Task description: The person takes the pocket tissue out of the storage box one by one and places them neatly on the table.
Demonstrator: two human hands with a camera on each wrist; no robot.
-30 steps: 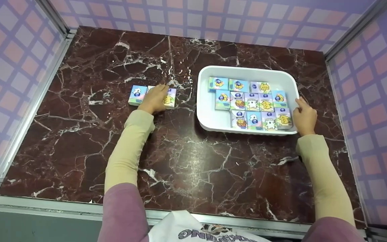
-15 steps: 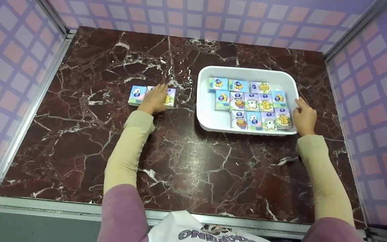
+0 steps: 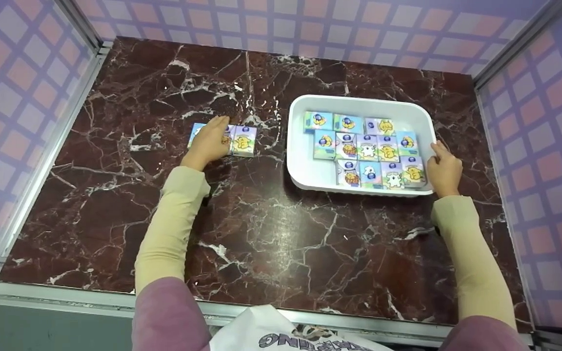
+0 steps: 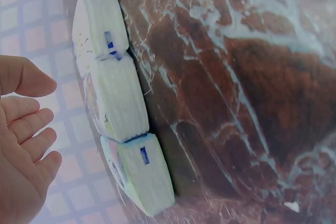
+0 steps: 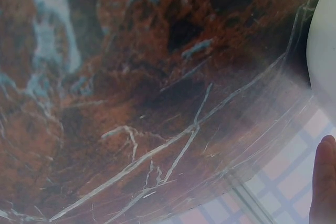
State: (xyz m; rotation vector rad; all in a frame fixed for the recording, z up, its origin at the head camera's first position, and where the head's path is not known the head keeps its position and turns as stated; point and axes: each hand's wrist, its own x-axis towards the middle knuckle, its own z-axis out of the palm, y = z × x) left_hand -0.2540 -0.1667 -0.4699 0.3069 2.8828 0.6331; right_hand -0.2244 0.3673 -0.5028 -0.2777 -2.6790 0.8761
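Three small tissue packs with cartoon prints lie side by side on the marble-patterned table, the rightmost tissue pack (image 3: 244, 141) in plain view. Over the left part of that row is my left hand (image 3: 207, 144), partly covering the other two. In the left wrist view my left hand (image 4: 26, 129) has loosely bent fingers, apart from the white-sided middle pack (image 4: 122, 97). My right hand (image 3: 444, 170) holds the right rim of a white plastic tray (image 3: 305, 183). Several similar packs (image 3: 367, 148) lie in rows inside it. The right wrist view catches only a fingertip (image 5: 325, 174) beside the tray.
Dark red marble-patterned table (image 3: 281, 243) surrounds the tray and packs. Checked purple and pink panels (image 3: 281, 29) stand along the back and both sides. A metal rail (image 3: 66, 297) runs along the front edge.
My left hand has shifted left along the row, uncovering the rightmost tissue pack and part of the middle one. My right hand and the tray stay in place.
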